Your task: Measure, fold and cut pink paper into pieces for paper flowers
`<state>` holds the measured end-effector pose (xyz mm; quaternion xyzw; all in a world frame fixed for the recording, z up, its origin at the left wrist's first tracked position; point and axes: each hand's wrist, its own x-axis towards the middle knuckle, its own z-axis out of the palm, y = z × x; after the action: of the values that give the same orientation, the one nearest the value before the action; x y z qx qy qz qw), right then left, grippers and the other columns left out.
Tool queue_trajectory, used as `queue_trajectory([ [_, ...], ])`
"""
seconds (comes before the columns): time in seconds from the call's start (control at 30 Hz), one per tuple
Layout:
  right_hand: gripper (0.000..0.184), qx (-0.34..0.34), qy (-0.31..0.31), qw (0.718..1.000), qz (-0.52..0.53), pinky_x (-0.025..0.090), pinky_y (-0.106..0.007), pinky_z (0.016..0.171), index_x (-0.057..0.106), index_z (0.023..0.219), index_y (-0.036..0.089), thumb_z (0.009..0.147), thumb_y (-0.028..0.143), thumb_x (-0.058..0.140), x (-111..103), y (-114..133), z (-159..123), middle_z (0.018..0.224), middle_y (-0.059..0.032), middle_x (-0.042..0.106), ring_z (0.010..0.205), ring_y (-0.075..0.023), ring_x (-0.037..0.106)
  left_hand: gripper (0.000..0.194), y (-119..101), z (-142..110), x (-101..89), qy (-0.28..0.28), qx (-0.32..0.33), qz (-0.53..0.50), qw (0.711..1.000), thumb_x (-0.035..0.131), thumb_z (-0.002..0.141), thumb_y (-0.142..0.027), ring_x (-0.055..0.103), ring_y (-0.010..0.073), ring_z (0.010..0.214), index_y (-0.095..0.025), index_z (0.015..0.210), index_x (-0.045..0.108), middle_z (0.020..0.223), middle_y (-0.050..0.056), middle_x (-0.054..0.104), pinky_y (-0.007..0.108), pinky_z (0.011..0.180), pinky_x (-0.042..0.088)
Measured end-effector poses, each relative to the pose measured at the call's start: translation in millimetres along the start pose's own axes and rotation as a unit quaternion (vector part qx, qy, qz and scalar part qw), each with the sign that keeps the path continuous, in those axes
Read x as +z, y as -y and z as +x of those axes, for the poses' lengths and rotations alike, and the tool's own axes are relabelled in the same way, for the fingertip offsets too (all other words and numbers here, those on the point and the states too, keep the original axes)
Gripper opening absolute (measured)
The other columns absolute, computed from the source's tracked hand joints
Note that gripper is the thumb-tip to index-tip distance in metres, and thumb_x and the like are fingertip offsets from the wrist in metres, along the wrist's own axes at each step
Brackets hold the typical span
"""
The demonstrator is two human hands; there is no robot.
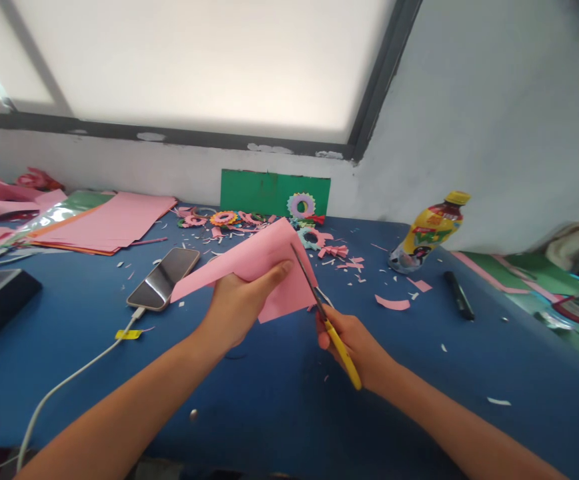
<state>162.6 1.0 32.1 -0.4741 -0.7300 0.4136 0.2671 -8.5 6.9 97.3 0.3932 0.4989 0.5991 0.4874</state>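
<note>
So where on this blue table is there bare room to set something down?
Nearly bare: the tabletop between the left forearm and right forearm, and the patch between the black box and white cable. Mostly free below the black marker. Crowded: beyond the pink sheet, with paper rings and clippings, and back left, around the stacked paper.
</note>
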Motion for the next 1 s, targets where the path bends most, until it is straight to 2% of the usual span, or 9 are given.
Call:
queue_trajectory([
  [0.13,0.010,0.007,0.013,1.000,0.018,0.027,-0.018,0.038,0.043,0.068,0.021,0.076,0.024,0.040,1,0,0,0.047,0.0063,0.042,0.036,-0.0066,0.032,0.028,0,0,-0.2,0.004,0.007,-0.002,1.000,0.075,0.055,-0.033,0.059,0.0193,0.069,-0.013,0.075,0.069,0.073,0.005,0.067,0.026,0.057,0.046],
  [0.27,0.007,0.012,0.008,1.000,0.025,0.028,-0.017,0.038,0.042,0.070,0.021,0.076,0.024,0.041,0,2,0,0.052,0.0052,0.047,0.039,-0.0065,0.034,0.027,2,3,-3.0,0.024,0.025,-0.008,0.999,0.074,0.059,-0.033,0.060,0.0187,0.072,-0.014,0.078,0.070,0.077,0.005,0.068,0.025,0.060,0.047],
  [0.43,0.013,-0.029,0.009,0.998,-0.045,0.031,-0.019,0.043,0.041,0.077,0.021,0.079,0.032,0.048,-5,-3,2,0.059,0.0031,0.053,0.047,-0.0092,0.041,0.023,6,9,-8.0,0.055,0.078,0.000,0.995,0.072,0.064,-0.031,0.061,0.0188,0.081,-0.016,0.081,0.070,0.083,0.004,0.069,0.025,0.068,0.048],
  [0.6,0.025,-0.034,0.006,0.995,-0.090,0.035,-0.023,0.050,0.044,0.081,0.020,0.080,0.044,0.050,-9,-15,6,0.066,0.0013,0.052,0.053,-0.0109,0.044,0.022,8,18,-12.0,0.051,0.104,-0.065,0.991,0.073,0.063,-0.026,0.062,0.0201,0.081,-0.013,0.081,0.069,0.083,0.005,0.069,0.027,0.070,0.049],
  [0.67,0.031,-0.026,0.001,0.999,-0.045,0.034,-0.021,0.048,0.045,0.079,0.020,0.078,0.050,0.052,-9,-21,9,0.066,0.0016,0.052,0.052,-0.0098,0.043,0.024,6,20,-12.8,0.056,0.114,-0.080,0.989,0.073,0.062,-0.024,0.062,0.0209,0.082,-0.012,0.081,0.068,0.085,0.006,0.069,0.028,0.070,0.050],
  [0.73,0.041,-0.002,-0.019,0.998,0.057,0.032,-0.020,0.041,0.045,0.076,0.019,0.073,0.060,0.053,-8,-26,14,0.063,0.0027,0.049,0.047,-0.0076,0.039,0.026,2,20,-12.3,0.051,0.114,-0.075,0.989,0.073,0.061,-0.024,0.062,0.0221,0.084,-0.012,0.083,0.068,0.089,0.007,0.069,0.029,0.071,0.050],
  [0.83,0.056,0.037,-0.055,0.979,0.192,0.026,-0.018,0.031,0.043,0.071,0.019,0.065,0.075,0.043,-7,-31,22,0.058,0.0042,0.046,0.037,-0.0053,0.034,0.027,-3,14,-9.7,0.061,0.065,-0.008,0.996,0.074,0.058,-0.026,0.062,0.0256,0.088,-0.014,0.082,0.070,0.090,0.008,0.069,0.032,0.071,0.050],
  [0.93,0.056,0.026,-0.069,0.960,0.271,0.028,-0.018,0.030,0.043,0.071,0.020,0.067,0.075,0.041,-8,-25,24,0.057,0.0033,0.047,0.038,-0.0070,0.039,0.024,-1,7,-7.4,0.157,-0.002,0.090,0.984,0.074,0.057,-0.026,0.063,0.0275,0.085,-0.019,0.079,0.072,0.086,0.007,0.071,0.034,0.070,0.050],
  [1.0,0.047,0.008,-0.085,0.932,0.354,0.034,-0.019,0.034,0.042,0.069,0.020,0.066,0.066,0.055,-10,-16,22,0.055,0.0047,0.046,0.041,-0.0077,0.042,0.022,6,3,-6.8,0.233,-0.024,0.154,0.960,0.072,0.057,-0.026,0.063,0.0273,0.084,-0.021,0.079,0.073,0.084,0.005,0.071,0.033,0.069,0.049],
])
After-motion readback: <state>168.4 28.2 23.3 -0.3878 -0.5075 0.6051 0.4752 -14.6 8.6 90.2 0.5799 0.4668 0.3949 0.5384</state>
